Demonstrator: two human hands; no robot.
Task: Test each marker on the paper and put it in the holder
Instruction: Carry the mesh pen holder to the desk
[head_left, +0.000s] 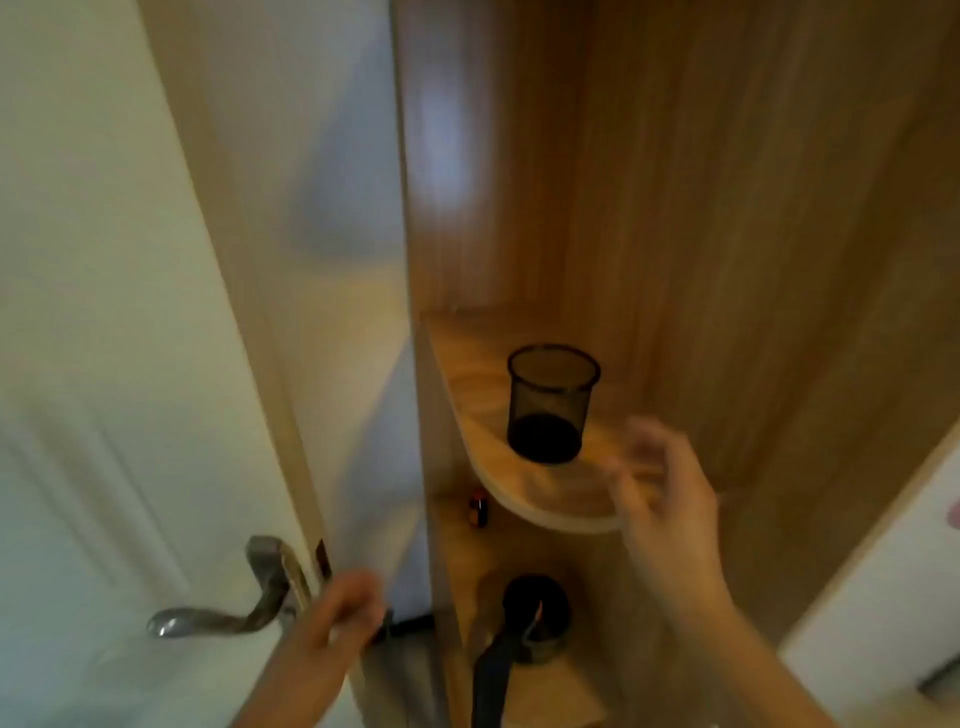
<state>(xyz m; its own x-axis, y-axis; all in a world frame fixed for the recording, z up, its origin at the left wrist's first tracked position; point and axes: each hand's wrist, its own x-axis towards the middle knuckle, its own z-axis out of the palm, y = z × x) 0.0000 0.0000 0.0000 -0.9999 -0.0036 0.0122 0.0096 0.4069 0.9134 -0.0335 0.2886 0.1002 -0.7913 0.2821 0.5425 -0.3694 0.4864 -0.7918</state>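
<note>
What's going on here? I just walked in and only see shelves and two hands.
A person's right hand, fingers loosely spread, reaches toward an empty black wire-mesh pen holder standing on a curved wooden corner shelf. The left hand is low, beside the metal door handle; blur hides what it holds. No markers or paper are visible.

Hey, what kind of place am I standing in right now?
Probably a room in a home, at a wooden corner shelf unit beside a white door with a metal lever handle. An empty black mesh holder stands on the rounded shelf, which suggests a study or bedroom corner.
</note>
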